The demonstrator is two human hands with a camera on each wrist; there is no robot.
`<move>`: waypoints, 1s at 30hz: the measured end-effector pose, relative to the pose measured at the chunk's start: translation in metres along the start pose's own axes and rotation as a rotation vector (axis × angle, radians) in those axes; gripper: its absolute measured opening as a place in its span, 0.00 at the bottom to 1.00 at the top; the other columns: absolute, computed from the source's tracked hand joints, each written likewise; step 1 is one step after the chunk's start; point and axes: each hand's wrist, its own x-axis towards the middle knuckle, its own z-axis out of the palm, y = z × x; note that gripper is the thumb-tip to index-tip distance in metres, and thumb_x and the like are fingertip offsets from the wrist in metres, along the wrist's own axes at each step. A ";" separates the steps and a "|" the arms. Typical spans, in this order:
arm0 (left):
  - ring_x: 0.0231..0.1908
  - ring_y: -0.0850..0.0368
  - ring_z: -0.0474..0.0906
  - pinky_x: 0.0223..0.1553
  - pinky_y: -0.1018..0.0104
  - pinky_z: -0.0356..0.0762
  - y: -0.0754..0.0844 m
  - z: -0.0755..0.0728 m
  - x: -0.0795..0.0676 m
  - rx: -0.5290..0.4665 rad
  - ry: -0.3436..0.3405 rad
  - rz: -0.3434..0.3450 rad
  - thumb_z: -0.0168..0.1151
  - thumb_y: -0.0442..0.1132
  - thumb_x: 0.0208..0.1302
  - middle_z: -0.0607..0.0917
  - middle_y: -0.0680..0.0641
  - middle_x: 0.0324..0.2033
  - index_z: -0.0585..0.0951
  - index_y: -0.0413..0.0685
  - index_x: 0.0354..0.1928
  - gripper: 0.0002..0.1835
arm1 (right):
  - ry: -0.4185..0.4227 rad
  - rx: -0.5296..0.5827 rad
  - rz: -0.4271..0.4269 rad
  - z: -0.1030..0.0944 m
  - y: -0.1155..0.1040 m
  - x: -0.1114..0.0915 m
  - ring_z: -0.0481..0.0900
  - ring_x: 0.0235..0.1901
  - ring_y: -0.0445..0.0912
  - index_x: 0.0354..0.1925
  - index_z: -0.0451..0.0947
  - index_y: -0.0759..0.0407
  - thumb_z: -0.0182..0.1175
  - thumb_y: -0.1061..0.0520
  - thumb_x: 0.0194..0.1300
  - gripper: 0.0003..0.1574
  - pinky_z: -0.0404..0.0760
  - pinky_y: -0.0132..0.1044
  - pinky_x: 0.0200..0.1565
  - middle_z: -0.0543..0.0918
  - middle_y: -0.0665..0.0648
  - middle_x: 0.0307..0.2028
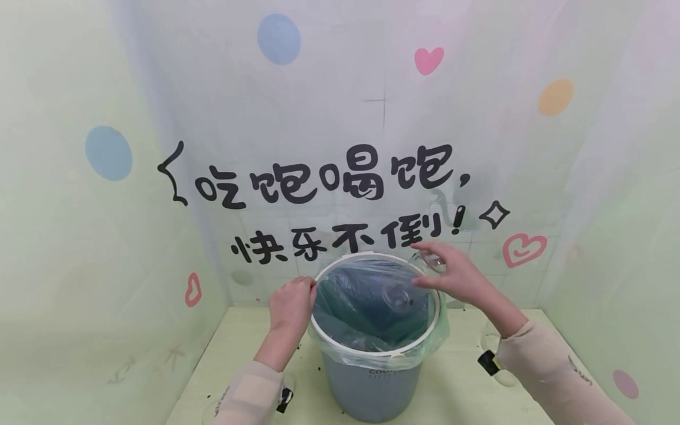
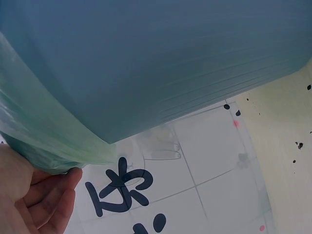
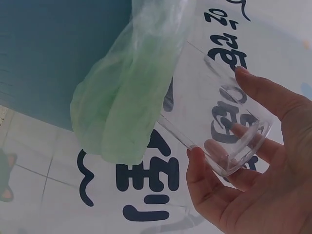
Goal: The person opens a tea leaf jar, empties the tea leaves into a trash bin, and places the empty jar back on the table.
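A blue-grey trash bin [image 1: 372, 392] stands on the table, lined with a thin green translucent bag [image 1: 435, 342] folded over its white rim ring [image 1: 345, 349]. My left hand [image 1: 291, 304] grips the bin's rim at the left; in the left wrist view its fingers [image 2: 53, 200] curl at the bag's folded edge. In my right hand [image 1: 459, 274] is a clear drinking glass [image 3: 224, 117], held near its thick base between thumb and fingers. The glass tilts with its mouth toward the bin's inside. The bag hides part of the glass in the right wrist view.
The pale table [image 1: 255, 336] carries small dark specks [image 1: 319, 369] left of the bin. Behind stands a wall sheet [image 1: 329, 118] printed with black characters, dots and hearts; side sheets [image 1: 64, 248] close in left and right.
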 end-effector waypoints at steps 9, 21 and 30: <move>0.26 0.52 0.85 0.20 0.63 0.77 0.000 0.000 -0.001 0.014 0.014 -0.001 0.67 0.43 0.65 0.89 0.51 0.30 0.88 0.50 0.36 0.06 | -0.032 -0.037 -0.034 0.003 -0.002 -0.002 0.78 0.56 0.60 0.67 0.71 0.58 0.76 0.53 0.54 0.44 0.81 0.59 0.53 0.79 0.64 0.58; 0.27 0.52 0.86 0.21 0.62 0.79 0.000 0.001 -0.001 0.014 0.030 0.005 0.67 0.42 0.65 0.90 0.50 0.32 0.88 0.50 0.37 0.05 | -0.039 -0.056 -0.019 0.003 -0.004 -0.002 0.79 0.55 0.58 0.69 0.69 0.56 0.75 0.52 0.55 0.46 0.85 0.46 0.44 0.78 0.63 0.58; 0.26 0.53 0.85 0.21 0.64 0.78 0.000 0.001 -0.001 0.008 0.021 0.001 0.67 0.43 0.65 0.90 0.50 0.31 0.88 0.50 0.38 0.06 | -0.029 0.019 -0.054 0.000 0.000 -0.005 0.79 0.55 0.61 0.68 0.70 0.59 0.75 0.53 0.56 0.44 0.87 0.44 0.43 0.79 0.65 0.59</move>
